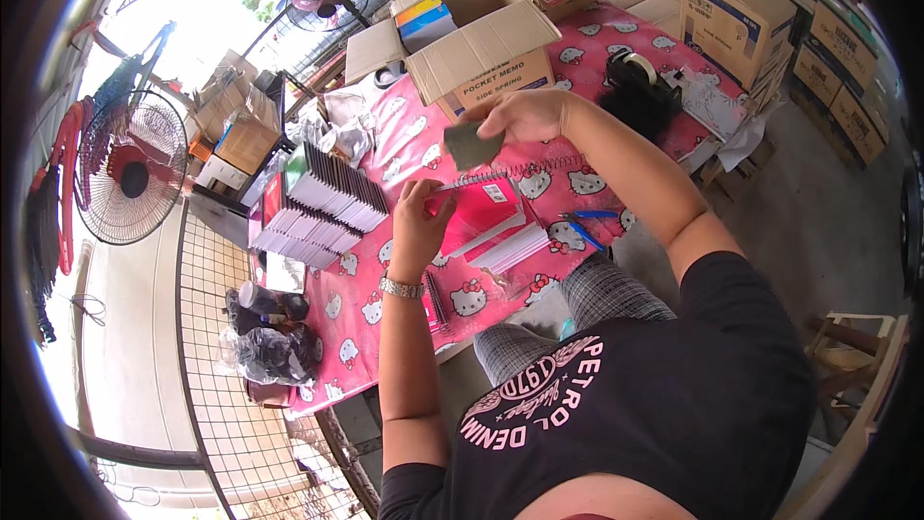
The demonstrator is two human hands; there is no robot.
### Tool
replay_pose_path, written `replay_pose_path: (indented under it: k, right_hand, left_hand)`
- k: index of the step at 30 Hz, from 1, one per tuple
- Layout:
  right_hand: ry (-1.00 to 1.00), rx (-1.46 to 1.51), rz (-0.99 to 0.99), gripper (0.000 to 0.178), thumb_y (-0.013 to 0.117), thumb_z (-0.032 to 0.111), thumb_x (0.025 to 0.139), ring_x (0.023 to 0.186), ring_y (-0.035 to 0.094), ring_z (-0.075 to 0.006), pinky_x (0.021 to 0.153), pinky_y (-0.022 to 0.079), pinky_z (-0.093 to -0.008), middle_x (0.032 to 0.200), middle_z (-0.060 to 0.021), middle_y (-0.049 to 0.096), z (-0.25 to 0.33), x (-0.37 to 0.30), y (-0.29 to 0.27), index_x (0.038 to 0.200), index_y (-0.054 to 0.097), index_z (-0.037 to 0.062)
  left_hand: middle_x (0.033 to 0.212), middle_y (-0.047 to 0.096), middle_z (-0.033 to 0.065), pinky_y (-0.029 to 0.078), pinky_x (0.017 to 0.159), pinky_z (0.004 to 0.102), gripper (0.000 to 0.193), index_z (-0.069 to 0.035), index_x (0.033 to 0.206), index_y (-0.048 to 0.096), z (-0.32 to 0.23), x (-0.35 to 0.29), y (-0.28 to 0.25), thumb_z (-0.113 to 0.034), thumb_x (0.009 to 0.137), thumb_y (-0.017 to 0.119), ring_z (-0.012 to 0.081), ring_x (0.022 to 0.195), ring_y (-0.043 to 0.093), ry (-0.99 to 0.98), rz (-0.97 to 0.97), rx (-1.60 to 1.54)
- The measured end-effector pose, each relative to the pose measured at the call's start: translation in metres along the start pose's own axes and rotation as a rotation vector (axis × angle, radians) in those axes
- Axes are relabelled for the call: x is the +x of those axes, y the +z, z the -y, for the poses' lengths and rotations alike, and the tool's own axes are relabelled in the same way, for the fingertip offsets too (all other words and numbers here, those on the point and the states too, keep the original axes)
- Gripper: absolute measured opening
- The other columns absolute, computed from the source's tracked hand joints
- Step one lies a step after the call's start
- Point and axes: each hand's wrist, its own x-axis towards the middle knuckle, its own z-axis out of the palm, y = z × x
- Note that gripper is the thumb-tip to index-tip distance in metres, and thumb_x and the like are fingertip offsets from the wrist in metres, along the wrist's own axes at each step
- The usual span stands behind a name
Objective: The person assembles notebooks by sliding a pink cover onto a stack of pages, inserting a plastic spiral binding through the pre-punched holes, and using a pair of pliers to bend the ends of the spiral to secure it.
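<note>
Our left hand [422, 223] pinches the coil edge of one red notebook [478, 210] over the pink tablecloth [361, 345]. Our right hand [527, 117], apart from the left, grips one dark flat piece [472, 147] just above the notebook. One loose coil end [541, 168] trails past it; a snag, we judge, could bend the wire. Farther: notebook stacks [332, 202], too overlapped to count; one open carton [486, 50]; two fans [134, 179].
</note>
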Motion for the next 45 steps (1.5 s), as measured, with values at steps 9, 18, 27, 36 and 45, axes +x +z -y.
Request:
replay_pose_path:
  k: [9, 18, 27, 36, 45]
  right_hand:
    - [-0.011, -0.209, 0.103, 0.047, 0.068, 0.022, 0.083, 0.112, 0.061, -0.0207, 0.099, 0.044, -0.032, 0.122, -0.0119, 0.065, 0.011, 0.011, 0.012, 0.125, 0.063, 0.0006]
    - [-0.161, 0.315, -0.106, 0.043, 0.068, 0.019, 0.084, 0.102, 0.062, -0.0151, 0.092, 0.046, -0.0296, 0.112, -0.0076, 0.066, 0.002, 0.014, 0.021, 0.122, 0.062, -0.0004]
    - [-0.062, 0.091, -0.019, 0.042, 0.067, 0.027, 0.085, 0.099, 0.063, -0.0154, 0.09, 0.047, -0.0313, 0.109, -0.0104, 0.069, -0.016, 0.028, 0.018, 0.118, 0.066, 0.0015]
    - [0.365, -1.057, -0.736, 0.07, 0.07, 0.053, 0.081, 0.136, 0.039, -0.04, 0.107, 0.036, -0.0533, 0.137, -0.0182, 0.051, -0.249, -0.058, 0.059, 0.131, 0.054, 0.0063]
    - [0.135, -0.922, -0.987, 0.067, 0.072, 0.03, 0.083, 0.121, 0.05, -0.0368, 0.104, 0.039, -0.0464, 0.128, -0.0165, 0.055, -0.233, -0.115, 0.142, 0.139, 0.048, 0.0041]
  left_hand:
    - [0.092, 0.066, 0.0062, 0.049, 0.064, 0.0266, 0.026, -0.001, 0.103, 0.064, 0.007, 0.003, 0.0, -0.012, 0.083, 0.077, 0.0112, 0.072, 0.06, -0.083, 0.037, -0.262]
    - [0.088, 0.068, 0.0045, 0.049, 0.065, 0.0232, 0.025, 0.0, 0.102, 0.063, 0.02, 0.004, 0.001, -0.01, 0.084, 0.077, 0.0078, 0.074, 0.061, -0.104, 0.006, -0.348]
    - [0.087, 0.066, 0.0033, 0.049, 0.062, 0.0222, 0.02, 0.001, 0.102, 0.062, 0.023, 0.002, 0.0, -0.005, 0.086, 0.074, 0.0056, 0.073, 0.06, -0.152, 0.025, -0.41]
    - [0.086, 0.065, 0.0038, 0.058, 0.067, 0.0245, 0.012, 0.003, 0.104, 0.063, 0.006, -0.005, 0.014, -0.005, 0.094, 0.064, 0.0079, 0.079, 0.063, -0.189, -0.199, -0.646]
    - [0.082, 0.058, 0.0026, 0.058, 0.057, 0.0241, 0.025, 0.004, 0.109, 0.06, 0.001, -0.015, 0.037, -0.016, 0.095, 0.067, 0.008, 0.067, 0.063, -0.221, -0.363, -0.516]
